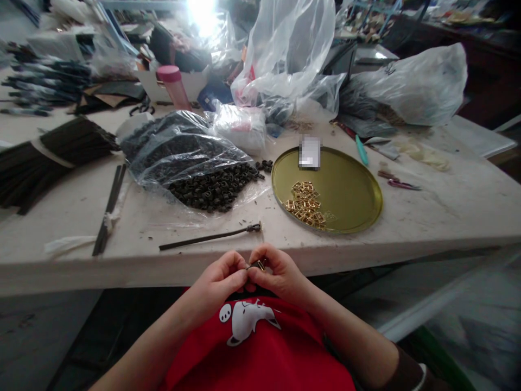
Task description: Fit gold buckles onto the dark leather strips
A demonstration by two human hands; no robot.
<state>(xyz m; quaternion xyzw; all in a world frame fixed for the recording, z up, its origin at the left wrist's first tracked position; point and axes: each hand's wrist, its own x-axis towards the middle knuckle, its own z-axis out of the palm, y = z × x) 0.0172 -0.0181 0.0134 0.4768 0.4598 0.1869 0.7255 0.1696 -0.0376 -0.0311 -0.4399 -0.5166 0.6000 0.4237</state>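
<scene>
At the table's front edge, my left hand (228,276) and my right hand (274,271) meet, fingers pinched together. Between them is a small gold buckle (259,265), held by my right fingers, with a dark strap running toward my left fingertips; most of the strap is hidden. Just beyond lies a dark strap with a buckle at its right end (207,237). Gold buckles (306,203) are heaped on the left part of a round gold tray (358,201). Small black loops (215,187) spill out of a clear plastic bag (179,144).
Bundled dark strips (52,157) and a few loose strips (109,209) lie left. A pink bottle (174,87), plastic bags (415,84) and a white box stand behind. Right of the tray are a teal tool (361,150) and small red-handled snips (402,185).
</scene>
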